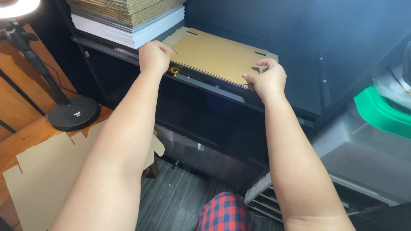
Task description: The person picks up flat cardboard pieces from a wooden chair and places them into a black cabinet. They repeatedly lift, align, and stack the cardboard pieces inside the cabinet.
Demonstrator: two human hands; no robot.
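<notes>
A flat brown die-cut cardboard sheet (216,54) lies on top of a small stack on a dark shelf (214,90). My left hand (153,56) grips the sheet's near left edge with curled fingers. My right hand (267,78) pinches its near right corner, thumb on top. Both arms reach forward over the shelf's front rail. A small brass knob (174,71) sits just below the sheet, beside my left hand.
Stacks of corrugated cardboard (128,9) and white sheets (132,31) fill the shelf's far left. Another flat cardboard blank (47,171) lies on a wooden table at left, beside a black round lamp base (73,113). A green-lidded bin (379,112) stands at right.
</notes>
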